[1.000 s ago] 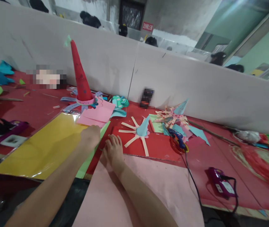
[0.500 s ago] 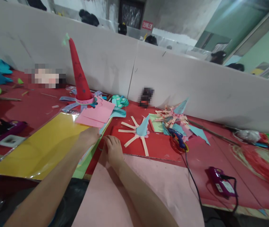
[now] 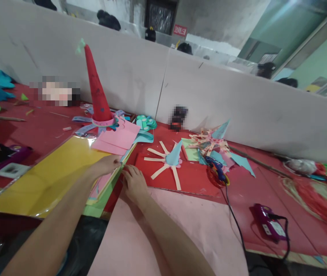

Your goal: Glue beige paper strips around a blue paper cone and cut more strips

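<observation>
My left hand [image 3: 108, 165] is closed at the right edge of a stack of coloured paper [image 3: 102, 188], beside a plastic-wrapped yellow sheet [image 3: 51, 176]. The edges of pink, pale and green layers show below that hand. Close by, my right hand [image 3: 135, 183] has its fingers bent, fingertips at the stack's edge; what they pinch is hidden. Under my right forearm lies a large pale pink sheet [image 3: 206, 230]. Pink paper pieces [image 3: 117, 138] rest just beyond my left hand. A blue paper cone with cream strips [image 3: 173, 155] stands on a red board [image 3: 192, 178] to the right.
A tall red cone [image 3: 97, 92] stands at the back left, near green paper pieces [image 3: 146, 122]. Right of the board are a blue glue gun [image 3: 216, 168] with a cord and a purple device [image 3: 269, 222]. A grey partition [image 3: 223, 103] closes off the table's back.
Both hands have shifted slightly left along the stack's edge. More of the pink layer in the stack now shows below my left hand. The surrounding things stay where they were.
</observation>
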`<state>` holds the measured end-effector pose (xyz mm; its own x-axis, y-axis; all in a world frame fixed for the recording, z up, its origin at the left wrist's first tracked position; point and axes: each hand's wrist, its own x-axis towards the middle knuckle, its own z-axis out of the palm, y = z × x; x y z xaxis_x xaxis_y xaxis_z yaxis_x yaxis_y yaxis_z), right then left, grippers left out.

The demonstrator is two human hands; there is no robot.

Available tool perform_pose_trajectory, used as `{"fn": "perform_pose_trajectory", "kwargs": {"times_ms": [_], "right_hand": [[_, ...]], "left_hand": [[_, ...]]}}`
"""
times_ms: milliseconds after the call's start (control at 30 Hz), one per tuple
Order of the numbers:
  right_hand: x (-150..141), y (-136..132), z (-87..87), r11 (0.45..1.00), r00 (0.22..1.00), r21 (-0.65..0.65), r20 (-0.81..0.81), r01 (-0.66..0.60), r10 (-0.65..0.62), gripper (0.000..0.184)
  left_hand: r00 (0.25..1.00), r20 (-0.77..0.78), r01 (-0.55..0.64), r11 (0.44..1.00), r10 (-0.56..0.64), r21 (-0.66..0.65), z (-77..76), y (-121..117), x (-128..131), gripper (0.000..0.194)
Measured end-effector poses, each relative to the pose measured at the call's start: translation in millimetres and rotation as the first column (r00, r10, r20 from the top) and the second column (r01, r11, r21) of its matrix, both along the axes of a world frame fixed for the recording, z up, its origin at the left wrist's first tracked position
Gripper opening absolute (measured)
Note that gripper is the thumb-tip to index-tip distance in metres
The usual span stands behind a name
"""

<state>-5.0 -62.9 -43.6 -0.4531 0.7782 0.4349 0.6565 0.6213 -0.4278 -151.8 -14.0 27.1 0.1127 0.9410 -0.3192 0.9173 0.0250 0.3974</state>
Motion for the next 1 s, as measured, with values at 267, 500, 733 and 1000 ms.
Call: {"fn": "perform_pose_trajectory", "kwargs": {"times_ms": [267, 500, 733, 1000], "right_hand": [[4, 3, 4.9, 0.984, 0.937, -0.171, -0.332, 0.056, -0.111, 0.028], [2, 8, 17.4, 0.859, 0.920, -0.504, -0.290, 0.087, -0.263, 0.029], [-16, 27, 35.6, 0.718, 0.935, -0.615, 0.098, 0.325, -0.339, 0.041], [-16, 24, 28.3, 0.749, 0.935, -0.574, 0.092, 0.332, -0.343, 0.026]], "left_hand": [[0.985, 0.167, 0.050, 0.999, -0.049, -0.003, 4.0, -2, -3, 0.024], [0.985, 0.166, 0.052, 0.998, -0.055, 0.021, 1.9, -1, -5, 0.025], [0.991, 0.120, 0.063, 0.998, -0.062, -0.007, -2.8, 2, -7, 0.020], [0.999, -0.047, 0.009, 0.999, -0.010, -0.042, -13.3, -5, 1, 0.011]]}}
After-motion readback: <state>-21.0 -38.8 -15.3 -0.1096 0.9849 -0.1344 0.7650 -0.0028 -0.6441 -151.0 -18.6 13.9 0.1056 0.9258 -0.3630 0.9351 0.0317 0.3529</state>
